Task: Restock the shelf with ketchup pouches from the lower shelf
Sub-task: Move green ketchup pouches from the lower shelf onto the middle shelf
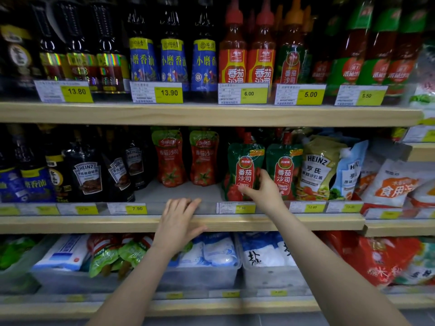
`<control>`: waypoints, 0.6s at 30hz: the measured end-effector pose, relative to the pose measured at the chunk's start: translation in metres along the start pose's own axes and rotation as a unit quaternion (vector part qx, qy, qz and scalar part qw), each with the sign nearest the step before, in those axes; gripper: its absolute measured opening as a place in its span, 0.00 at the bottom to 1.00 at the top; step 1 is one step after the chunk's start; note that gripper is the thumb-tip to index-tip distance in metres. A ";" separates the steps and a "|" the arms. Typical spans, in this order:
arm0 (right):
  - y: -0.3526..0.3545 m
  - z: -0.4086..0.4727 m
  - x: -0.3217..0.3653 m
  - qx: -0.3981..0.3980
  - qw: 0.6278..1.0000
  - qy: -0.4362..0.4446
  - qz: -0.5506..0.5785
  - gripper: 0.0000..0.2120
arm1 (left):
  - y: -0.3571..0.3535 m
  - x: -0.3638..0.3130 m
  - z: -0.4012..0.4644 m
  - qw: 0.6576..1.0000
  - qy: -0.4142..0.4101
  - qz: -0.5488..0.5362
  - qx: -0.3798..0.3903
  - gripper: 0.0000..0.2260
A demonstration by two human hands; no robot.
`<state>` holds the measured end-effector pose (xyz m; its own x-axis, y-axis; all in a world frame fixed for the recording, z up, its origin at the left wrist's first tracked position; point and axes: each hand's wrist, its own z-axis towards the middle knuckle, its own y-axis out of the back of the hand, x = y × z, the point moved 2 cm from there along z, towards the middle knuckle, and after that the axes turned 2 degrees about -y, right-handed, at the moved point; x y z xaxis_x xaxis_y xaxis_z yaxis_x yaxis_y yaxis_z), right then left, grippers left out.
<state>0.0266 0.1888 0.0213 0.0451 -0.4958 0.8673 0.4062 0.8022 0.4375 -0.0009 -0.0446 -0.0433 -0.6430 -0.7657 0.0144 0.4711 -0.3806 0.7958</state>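
Right now my right hand is clamped on a green ketchup pouch standing at the front of the middle shelf, thumb across its lower label and fingers curled round its right edge. I judge I am seating it upright. The risk I see is a topple: these pouches stand on soft bases, and a second green pouch stands just right of my hand, so a clumsy release or a knuckle brushing sideways could knock either one over the shelf lip. Just left of the hand lies a bare stretch of shelf, with two red pouches standing further back beyond it; a pouch falling that way would have nothing to catch it.

My left hand rests flat on the shelf's front rail, fingers spread and holding nothing, palm down over the price strip. That arm reaches up from the lower left, the right arm from the lower right, both extended and bare. Below the left hand, on the lower shelf, green-and-red pouches lie heaped in a clear bin; they look like the remaining stock, though the dim light makes the labels hard to read.
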 end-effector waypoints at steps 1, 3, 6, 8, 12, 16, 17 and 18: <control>0.001 -0.006 -0.001 -0.020 1.000 0.007 -0.003 0.34 | 0.001 -0.001 0.000 1.000 0.003 0.001 0.002 0.30; 0.003 -0.023 -0.005 -0.078 0.996 0.037 -0.015 0.37 | 0.005 -0.003 -0.001 1.000 0.007 0.001 0.007 0.30; -0.007 -0.048 -0.001 -0.101 0.974 0.174 -0.105 0.28 | 0.012 0.004 -0.002 1.000 0.002 0.005 0.030 0.31; -0.029 -0.056 0.007 -0.026 0.951 0.251 -0.179 0.23 | 0.017 0.017 -0.008 0.999 0.014 0.012 0.043 0.32; -0.081 -0.056 0.011 0.072 0.914 0.279 -0.287 0.25 | 0.028 0.055 -0.027 0.998 0.027 0.035 0.039 0.32; -0.103 -0.059 0.003 0.020 0.917 0.257 -0.305 0.24 | 0.028 0.086 -0.039 0.999 -0.009 0.023 0.020 0.32; -0.104 -0.059 0.003 0.005 0.921 0.253 -0.297 0.23 | 0.026 0.090 -0.039 0.999 -0.023 0.018 0.015 0.32; -0.105 -0.059 0.002 -0.005 0.923 0.252 -0.292 0.23 | 0.024 0.092 -0.040 0.999 -0.030 0.010 0.010 0.32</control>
<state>0.0379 0.0837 -0.0369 0.2328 -0.9365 0.2622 0.5045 0.3467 0.7907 -0.0252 -0.1446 -0.0472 -0.6692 -0.7401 0.0669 0.4728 -0.3546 0.8067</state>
